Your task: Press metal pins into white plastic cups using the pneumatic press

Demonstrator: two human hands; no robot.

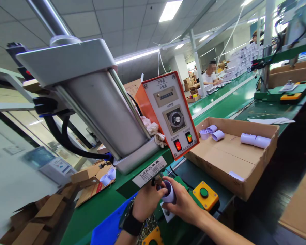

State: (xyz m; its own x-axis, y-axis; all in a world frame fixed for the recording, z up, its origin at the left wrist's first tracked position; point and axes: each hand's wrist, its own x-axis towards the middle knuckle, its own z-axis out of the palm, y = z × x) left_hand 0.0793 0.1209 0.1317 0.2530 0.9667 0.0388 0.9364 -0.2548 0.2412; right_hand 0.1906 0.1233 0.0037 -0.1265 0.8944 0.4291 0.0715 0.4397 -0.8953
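Note:
My right hand point(184, 200) is wrapped round a pale lavender plastic cylinder point(171, 194), its open mouth facing up, under the head of a press point(104, 109). My left hand point(148, 201), with a black band point(133, 223) on its wrist, has its fingers bent together at the cylinder's mouth. Whatever those fingertips hold is too small and hidden to make out. Below the cylinder, a pale metal block point(167, 213) shows on the press base. Right of my hands stands a yellow box with a green push button point(204, 193).
An orange control box point(168, 115) with lit switches is fixed beside the press. On the right, a cardboard tray point(245, 183) holds several lavender cylinders point(248, 139). A blue bin point(109, 224) and a second yellow button box point(153, 237) are near me. One co-worker point(211, 76) sits farther along.

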